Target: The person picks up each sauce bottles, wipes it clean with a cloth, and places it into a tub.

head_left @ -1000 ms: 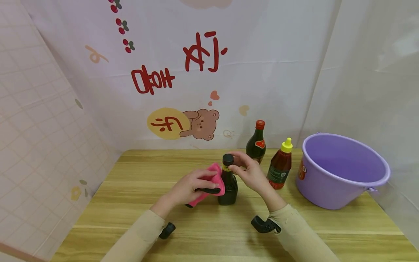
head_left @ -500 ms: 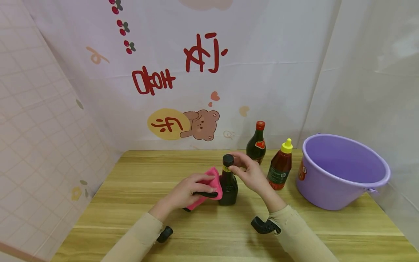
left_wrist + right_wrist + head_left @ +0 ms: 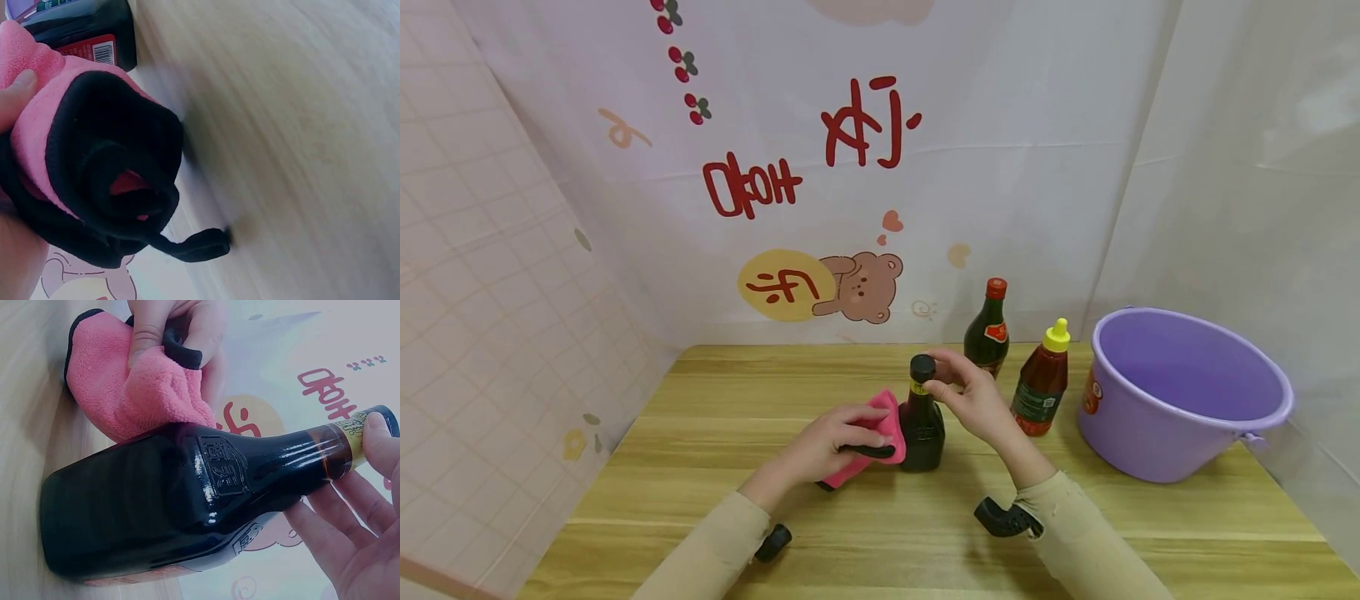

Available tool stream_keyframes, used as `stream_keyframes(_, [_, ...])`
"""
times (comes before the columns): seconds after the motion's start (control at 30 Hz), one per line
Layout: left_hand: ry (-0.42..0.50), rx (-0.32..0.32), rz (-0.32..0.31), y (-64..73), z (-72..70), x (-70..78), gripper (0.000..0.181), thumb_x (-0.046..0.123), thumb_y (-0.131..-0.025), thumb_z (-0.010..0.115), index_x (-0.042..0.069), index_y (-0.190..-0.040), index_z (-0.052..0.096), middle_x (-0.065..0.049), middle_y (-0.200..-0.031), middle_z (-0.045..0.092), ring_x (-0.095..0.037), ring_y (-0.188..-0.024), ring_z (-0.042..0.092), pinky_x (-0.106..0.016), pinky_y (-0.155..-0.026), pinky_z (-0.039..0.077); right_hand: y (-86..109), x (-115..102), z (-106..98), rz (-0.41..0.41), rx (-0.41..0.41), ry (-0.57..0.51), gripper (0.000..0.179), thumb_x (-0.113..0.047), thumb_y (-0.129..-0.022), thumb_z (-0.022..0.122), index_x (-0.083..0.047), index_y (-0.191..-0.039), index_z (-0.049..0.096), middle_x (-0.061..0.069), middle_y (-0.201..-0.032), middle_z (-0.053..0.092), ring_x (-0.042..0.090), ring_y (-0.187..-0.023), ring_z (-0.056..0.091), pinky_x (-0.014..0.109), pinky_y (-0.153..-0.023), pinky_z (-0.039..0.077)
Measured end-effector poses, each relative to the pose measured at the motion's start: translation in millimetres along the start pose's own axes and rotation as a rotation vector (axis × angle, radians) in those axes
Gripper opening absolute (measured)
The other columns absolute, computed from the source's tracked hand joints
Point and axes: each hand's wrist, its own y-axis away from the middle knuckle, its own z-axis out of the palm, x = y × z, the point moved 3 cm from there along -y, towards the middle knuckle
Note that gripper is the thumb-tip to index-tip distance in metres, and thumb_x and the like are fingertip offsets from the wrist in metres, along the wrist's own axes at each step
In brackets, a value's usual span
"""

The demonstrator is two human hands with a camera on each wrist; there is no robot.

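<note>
My left hand [image 3: 827,442] holds a folded pink towel [image 3: 889,410] with black edging, the thumb and fingers bent over it. The towel lies against the left side of a dark glass sauce bottle [image 3: 922,442], which stands upright on the table. In the right wrist view, embossed characters show on the shoulder of the bottle [image 3: 156,500]. My right hand [image 3: 973,396] grips the bottle's neck just under the black cap, thumb on the near side. Part of the bottle's lower left is covered by the towel. A black loop hangs from the towel [image 3: 37,119] in the left wrist view.
Behind my right hand stands a dark bottle with a red cap [image 3: 987,333]. To its right is a red sauce bottle with a yellow nozzle [image 3: 1041,383]. A purple bucket [image 3: 1142,442] occupies the table's right side. A printed curtain [image 3: 1022,167] rises behind the wooden table [image 3: 700,467].
My left hand and the towel have shifted slightly left and toward me along the bottle's side. The right hand keeps its grip on the neck, and the bottle stays in place.
</note>
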Motion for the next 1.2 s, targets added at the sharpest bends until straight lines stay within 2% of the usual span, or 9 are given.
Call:
stream_keyframes(0.2, [-0.003, -0.017, -0.01, 2.6, 2.9, -0.9, 0.04, -0.007, -0.077, 0.08, 0.016, -0.11, 0.077, -0.015, -0.131, 0.061, -0.032, -0.12, 0.057, -0.044, -0.099, 0.049, 0.3, 0.9, -0.3, 0.0, -0.001, -0.004, 0.039, -0.013, -0.092, 0.07, -0.012, -0.13, 0.06, 0.01, -0.106, 0.071, 0.024, -0.093, 0.068, 0.038, -0.077, 0.057])
stream_keyframes(0.5, [-0.039, -0.101, -0.044, 4.7, 10.3, -2.1, 0.034, 0.0, -0.08, 0.08, 0.017, -0.109, 0.078, -0.013, -0.131, 0.062, -0.029, -0.121, 0.057, -0.041, -0.102, 0.048, 0.3, -1.8, 0.0, 0.011, 0.008, 0.005, 0.04, -0.013, -0.092, 0.071, -0.012, -0.131, 0.06, 0.01, -0.106, 0.072, 0.024, -0.093, 0.068, 0.039, -0.077, 0.057])
stream_keyframes(0.67, [-0.075, -0.162, -0.075, 1.2, 11.8, -0.3, 0.031, 0.003, -0.082, 0.08, 0.018, -0.109, 0.078, -0.011, -0.131, 0.062, -0.027, -0.122, 0.057, -0.039, -0.103, 0.047, 1.1, -2.0, 0.3, 0.011, 0.017, 0.007, 0.041, -0.012, -0.092, 0.071, -0.012, -0.131, 0.059, 0.011, -0.106, 0.072, 0.024, -0.093, 0.068, 0.042, -0.077, 0.056])
stream_keyframes(0.9, [-0.11, -0.198, -0.037, -3.7, 19.9, 0.1, 0.022, 0.006, -0.084, 0.078, 0.016, -0.104, 0.08, -0.013, -0.126, 0.064, -0.028, -0.119, 0.059, -0.037, -0.104, 0.046, 3.6, -1.8, -2.4, 0.021, 0.031, 0.025, 0.043, -0.013, -0.091, 0.071, -0.012, -0.133, 0.059, 0.01, -0.106, 0.072, 0.022, -0.09, 0.067, 0.035, -0.071, 0.055])
stream_keyframes(1.2, [-0.175, -0.326, -0.103, -14.3, 23.3, 4.3, 0.02, 0.013, -0.088, 0.076, 0.021, -0.106, 0.079, -0.008, -0.123, 0.066, -0.023, -0.117, 0.06, -0.034, -0.102, 0.047, 5.1, -0.3, -4.3, 0.009, 0.041, 0.016, 0.042, -0.012, -0.092, 0.07, -0.011, -0.132, 0.059, 0.011, -0.106, 0.072, 0.023, -0.09, 0.067, 0.04, -0.071, 0.055])
